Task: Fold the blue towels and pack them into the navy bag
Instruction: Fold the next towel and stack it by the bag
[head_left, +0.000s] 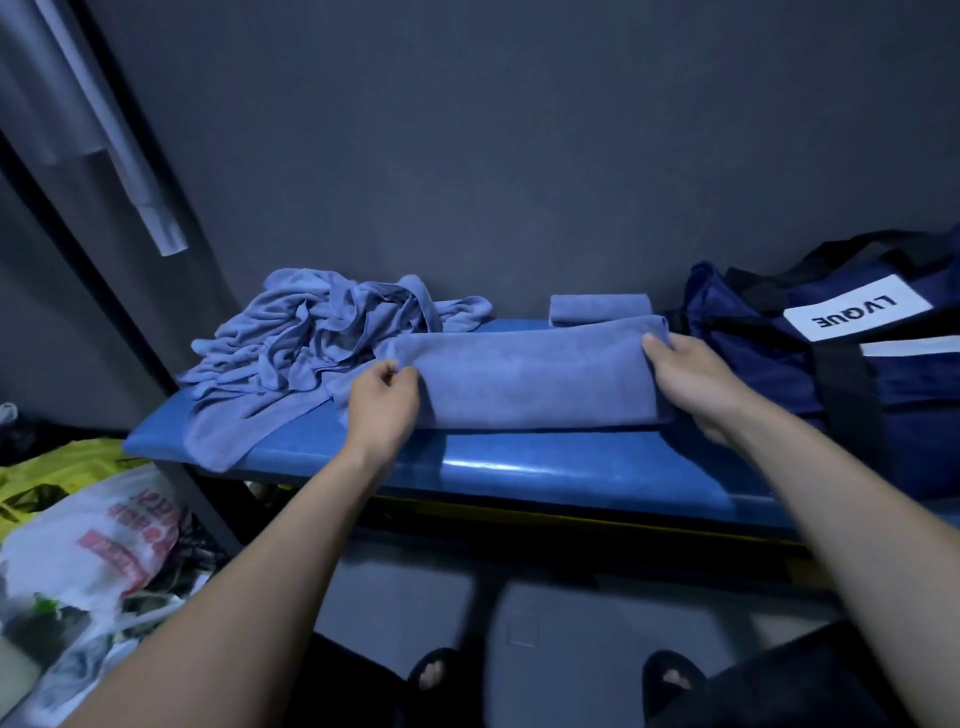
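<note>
- The left hand (383, 395) is pinching the left end of a half-folded blue towel (530, 384) lying across the middle of the blue bench (519, 467).
- The right hand (685, 379) is gripping the towel's right end.
- A crumpled pile of towels (311, 348) is lying at far left; a folded towel (600, 309) is sitting behind.
- The navy bag (831, 353) is resting at right.

2 hands (383, 397), 1 bag (852, 364), 1 bench (519, 467)

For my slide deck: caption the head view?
Both hands hold a half-folded blue towel beside the navy bag.
</note>
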